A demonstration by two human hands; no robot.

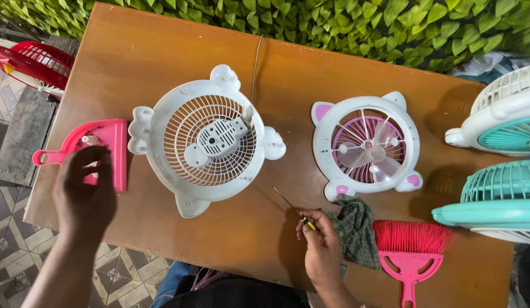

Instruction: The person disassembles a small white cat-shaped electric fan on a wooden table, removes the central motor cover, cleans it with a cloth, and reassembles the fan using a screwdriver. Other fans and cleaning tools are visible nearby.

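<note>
While the white fan housing (205, 140) is lying on the surface (162, 51) between my hands, my left hand (85, 191) is hovering spread over the pink dustpan (102, 148), and my right hand's (322, 242) grip is pinching a screwdriver (296, 212).

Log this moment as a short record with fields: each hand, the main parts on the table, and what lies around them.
left hand: reaching over the pink dustpan, contact unclear
right hand: holds a thin screwdriver, tip toward the white fan housing
white fan housing: grille side up, lying flat on the wooden table
pink-eared fan front: flat, blades visible
by right hand: checked cloth, pink brush
right edge: teal fans
</note>
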